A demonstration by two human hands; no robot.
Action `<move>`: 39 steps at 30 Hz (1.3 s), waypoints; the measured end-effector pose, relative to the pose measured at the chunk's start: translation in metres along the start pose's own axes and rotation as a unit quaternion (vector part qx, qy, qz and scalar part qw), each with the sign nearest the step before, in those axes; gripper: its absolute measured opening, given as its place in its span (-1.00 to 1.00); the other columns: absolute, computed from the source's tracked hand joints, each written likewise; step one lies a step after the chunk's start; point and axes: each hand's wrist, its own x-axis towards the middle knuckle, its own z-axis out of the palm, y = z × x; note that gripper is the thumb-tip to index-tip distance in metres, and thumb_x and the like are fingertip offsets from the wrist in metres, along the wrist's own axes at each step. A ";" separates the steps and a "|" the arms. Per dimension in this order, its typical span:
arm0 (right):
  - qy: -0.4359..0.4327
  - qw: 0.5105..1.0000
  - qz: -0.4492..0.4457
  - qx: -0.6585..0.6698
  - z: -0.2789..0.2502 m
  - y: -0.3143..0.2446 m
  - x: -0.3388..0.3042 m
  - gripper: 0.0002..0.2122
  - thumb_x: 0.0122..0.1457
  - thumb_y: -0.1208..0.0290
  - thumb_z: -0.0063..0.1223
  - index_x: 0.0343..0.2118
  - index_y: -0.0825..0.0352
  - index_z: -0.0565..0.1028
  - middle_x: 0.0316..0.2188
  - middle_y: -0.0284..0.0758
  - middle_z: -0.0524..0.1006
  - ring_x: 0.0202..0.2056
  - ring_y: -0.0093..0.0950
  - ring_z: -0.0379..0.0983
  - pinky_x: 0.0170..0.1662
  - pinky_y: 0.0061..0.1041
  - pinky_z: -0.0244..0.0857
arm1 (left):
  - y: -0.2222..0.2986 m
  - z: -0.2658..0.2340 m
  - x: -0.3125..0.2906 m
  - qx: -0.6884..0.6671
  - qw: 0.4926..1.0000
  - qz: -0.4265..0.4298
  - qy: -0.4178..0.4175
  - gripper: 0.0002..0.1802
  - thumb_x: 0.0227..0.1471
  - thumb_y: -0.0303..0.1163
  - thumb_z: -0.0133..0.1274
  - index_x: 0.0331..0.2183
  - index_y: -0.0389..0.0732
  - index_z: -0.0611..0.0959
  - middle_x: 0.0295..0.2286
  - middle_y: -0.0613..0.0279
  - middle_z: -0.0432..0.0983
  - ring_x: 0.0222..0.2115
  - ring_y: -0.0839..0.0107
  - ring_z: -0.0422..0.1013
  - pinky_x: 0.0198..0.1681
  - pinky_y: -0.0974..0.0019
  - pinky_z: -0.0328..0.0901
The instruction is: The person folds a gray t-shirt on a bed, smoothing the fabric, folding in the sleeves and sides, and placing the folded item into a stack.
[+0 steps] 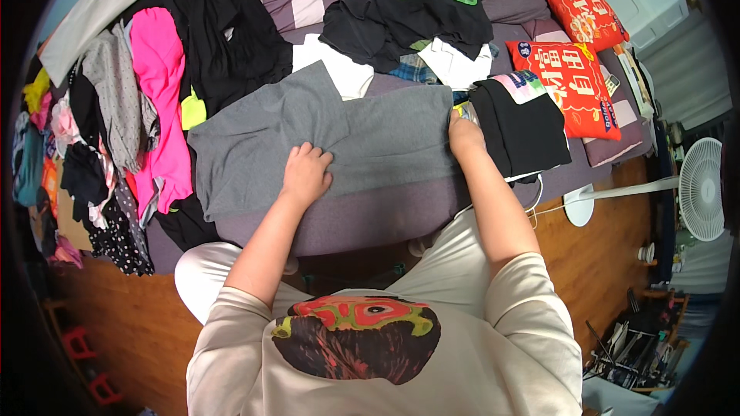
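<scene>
A long grey garment (385, 135), perhaps trousers, lies spread across the sofa seat in front of me. My left hand (307, 172) rests on its near middle with the fingers curled into the cloth, and creases run out from there. At its right end, my right hand (466, 135) grips the edge, the fingertips partly hidden. Just beyond that hand is a stack of folded dark clothes (524, 131), with a pastel printed patch on top.
Left lie heaped clothes, including a bright pink garment (158, 100) and a black one (231, 31). Black clothes (401, 23) and white cloth (331, 65) sit behind the grey garment. Two red packages (566, 85) are at the right. A white fan (700, 189) stands beyond the sofa (347, 219).
</scene>
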 end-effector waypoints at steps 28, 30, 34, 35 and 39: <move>-0.106 0.993 -0.006 0.044 -0.029 0.004 -0.001 -0.60 0.28 0.55 -0.21 0.19 0.32 0.34 -0.03 -0.03 0.56 -0.02 -0.11 0.53 0.03 -0.23 0.41 | 0.046 0.030 0.010 -0.075 0.984 0.162 -0.002 -0.72 -0.01 -0.50 -0.02 -0.21 -0.04 0.60 -0.27 0.23 0.41 -0.20 0.21 0.37 -0.12 0.20 0.30; -0.113 0.993 0.008 0.041 -0.027 0.004 0.002 -0.61 0.29 0.53 -0.20 0.19 0.32 0.34 -0.03 -0.05 0.56 -0.02 -0.11 0.53 0.02 -0.23 0.42 | 0.039 0.031 0.009 -0.086 0.984 0.151 -0.031 -0.68 -0.02 -0.47 0.02 -0.17 -0.02 0.61 -0.25 0.22 0.41 -0.17 0.20 0.38 -0.11 0.19 0.31; -0.121 0.992 0.017 0.021 -0.042 -0.007 -0.009 -0.67 0.29 0.48 -0.14 0.10 0.40 0.40 -0.04 -0.03 0.57 -0.03 -0.17 0.55 -0.01 -0.25 0.43 | 0.029 0.024 0.014 -0.201 0.966 0.123 -0.106 -0.69 -0.04 -0.39 0.14 -0.17 -0.04 0.65 -0.28 0.17 0.45 -0.17 0.10 0.40 -0.09 0.12 0.33; -0.119 0.993 0.015 0.021 -0.042 -0.010 -0.010 -0.67 0.29 0.48 -0.14 0.10 0.40 0.40 -0.04 -0.03 0.57 -0.03 -0.17 0.55 -0.01 -0.25 0.43 | 0.028 0.021 0.020 -0.201 0.966 0.122 -0.104 -0.69 -0.04 -0.39 0.14 -0.17 -0.04 0.65 -0.28 0.17 0.45 -0.17 0.10 0.40 -0.09 0.12 0.33; 0.062 0.998 0.013 -0.030 -0.046 -0.028 -0.017 -0.79 0.21 0.53 -0.06 -0.10 0.42 0.44 -0.24 -0.07 0.59 -0.17 -0.19 0.58 -0.11 -0.32 0.46 | 0.035 0.014 0.060 -0.288 0.942 0.028 -0.170 -0.82 0.00 -0.32 0.19 -0.29 -0.11 0.70 -0.33 0.13 0.51 -0.20 0.05 0.41 -0.11 0.10 0.33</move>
